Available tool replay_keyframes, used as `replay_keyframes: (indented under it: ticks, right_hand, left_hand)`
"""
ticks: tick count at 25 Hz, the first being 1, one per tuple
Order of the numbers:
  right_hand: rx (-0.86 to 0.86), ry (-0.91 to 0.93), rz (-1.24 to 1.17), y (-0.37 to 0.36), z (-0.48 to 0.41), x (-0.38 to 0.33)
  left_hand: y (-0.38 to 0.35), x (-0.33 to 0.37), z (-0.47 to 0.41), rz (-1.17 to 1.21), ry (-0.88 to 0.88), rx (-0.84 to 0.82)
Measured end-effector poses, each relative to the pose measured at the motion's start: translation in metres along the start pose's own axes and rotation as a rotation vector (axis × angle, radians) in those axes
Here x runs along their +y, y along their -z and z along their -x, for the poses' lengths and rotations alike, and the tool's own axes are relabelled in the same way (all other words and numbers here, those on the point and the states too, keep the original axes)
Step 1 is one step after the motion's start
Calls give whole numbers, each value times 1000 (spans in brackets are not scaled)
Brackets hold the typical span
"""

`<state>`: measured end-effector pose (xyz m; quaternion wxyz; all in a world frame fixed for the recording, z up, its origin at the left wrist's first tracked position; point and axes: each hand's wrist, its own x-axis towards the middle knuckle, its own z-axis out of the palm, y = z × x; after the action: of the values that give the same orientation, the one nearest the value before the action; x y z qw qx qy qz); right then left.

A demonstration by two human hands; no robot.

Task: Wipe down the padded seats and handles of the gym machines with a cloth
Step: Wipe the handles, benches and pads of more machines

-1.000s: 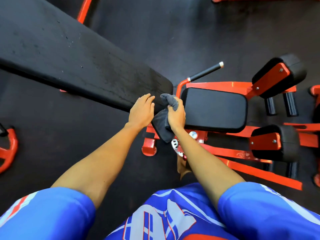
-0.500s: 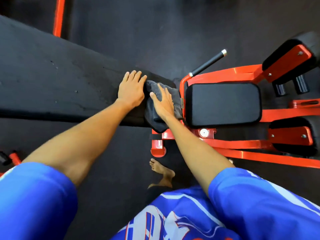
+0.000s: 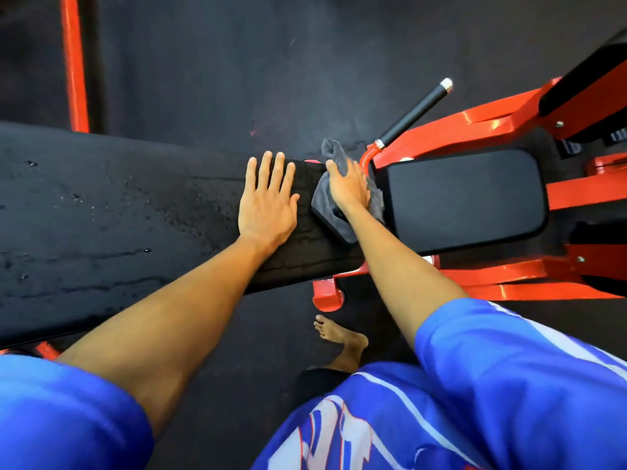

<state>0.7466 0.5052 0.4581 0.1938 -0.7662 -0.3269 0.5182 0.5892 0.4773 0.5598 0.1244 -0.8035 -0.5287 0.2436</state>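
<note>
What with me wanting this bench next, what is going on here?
A person in a blue shirt is wiping down the long black bench pad. The left hand lies flat on the pad, fingers straight. The right hand presses a grey cloth onto the pad's end, beside the smaller black seat of the red machine; that hand's fingers are hidden over the edge. The black handle beyond has no cloth on it.

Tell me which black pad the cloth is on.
The long worn pad under the left hand, cloth draped over its end, not the smaller seat pad.
</note>
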Motion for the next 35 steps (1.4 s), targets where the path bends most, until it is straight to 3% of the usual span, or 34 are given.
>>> replay_keyframes:
  ticks: [3, 6, 11, 12, 14, 17, 19, 22, 25, 28, 32, 35]
  right_hand:
    - [-65, 201, 87, -9, 40, -11]
    - [-79, 313, 133, -8, 56, 32]
    - [-51, 10, 45, 16, -9, 8]
    - [-63, 40, 101, 19, -11, -7]
    - [-92, 237, 279, 18, -7, -30]
    - [-158, 566, 358, 14, -1, -37]
    - [-197, 636, 355, 20, -16, -28]
    - [-300, 341, 212, 38, -38, -7]
    - [-250, 152, 135, 33, -44, -10]
    - [-74, 322, 183, 8, -9, -32]
    - [-54, 554, 127, 10, 22, -11]
    - [-64, 305, 56, 18, -16, 10]
  left_hand:
    - [0, 0, 1, 6, 4, 8]
    - [1, 0, 1, 20, 1, 15]
    - [2, 1, 0, 37, 5, 0]
    - [2, 1, 0, 37, 6, -1]
    - [3, 2, 0, 39, 12, -2]
    - [3, 2, 0, 51, 10, -3]
    - [4, 3, -1, 48, 11, 2]
    - [4, 2, -1, 68, 13, 0]
    - [3, 3, -1, 49, 13, 0]
    - [3, 2, -2, 51, 17, 8]
    - [2, 4, -1, 52, 19, 10]
    - [1, 4, -1, 58, 23, 9]
